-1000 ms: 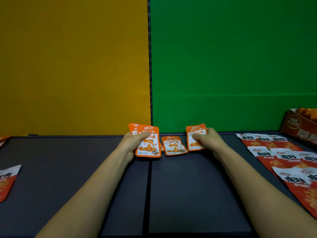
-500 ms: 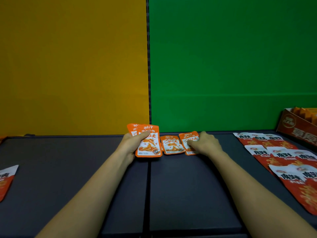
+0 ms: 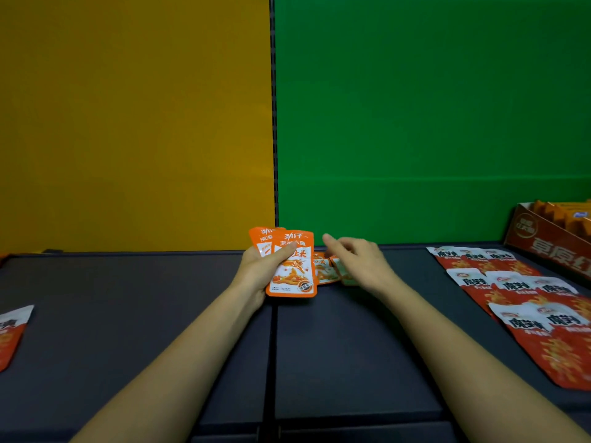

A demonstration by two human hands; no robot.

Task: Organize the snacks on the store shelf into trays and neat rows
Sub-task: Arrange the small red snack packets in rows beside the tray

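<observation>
We look down along two bare forearms onto a dark shelf (image 3: 351, 346), backed by a yellow panel (image 3: 128, 123) on the left and a green panel (image 3: 415, 123) on the right. The left hand (image 3: 256, 270) grips a small fan of orange snack packets (image 3: 292, 276), thumb curled across the front one, holding them upright just above the shelf near its middle seam. Just right of these, two loose orange packets (image 3: 324, 271) lie flat on the shelf side by side; blur keeps us from telling whether they overlap. The right hand (image 3: 361, 263) hovers over them, fingers relaxed and loosely spread, holding nothing that we can see; whether it touches the packets beneath we cannot tell. At the far right edge stands an open cardboard display box (image 3: 543, 247), red-brown with large lettering, and inside it upright orange packs (image 3: 556, 212) stand in a row. In front of that box, red-and-white packets (image 3: 511, 282) lie flat on the shelf in overlapping rows. A lone red-and-white packet (image 3: 12, 334) lies at the far left edge.
</observation>
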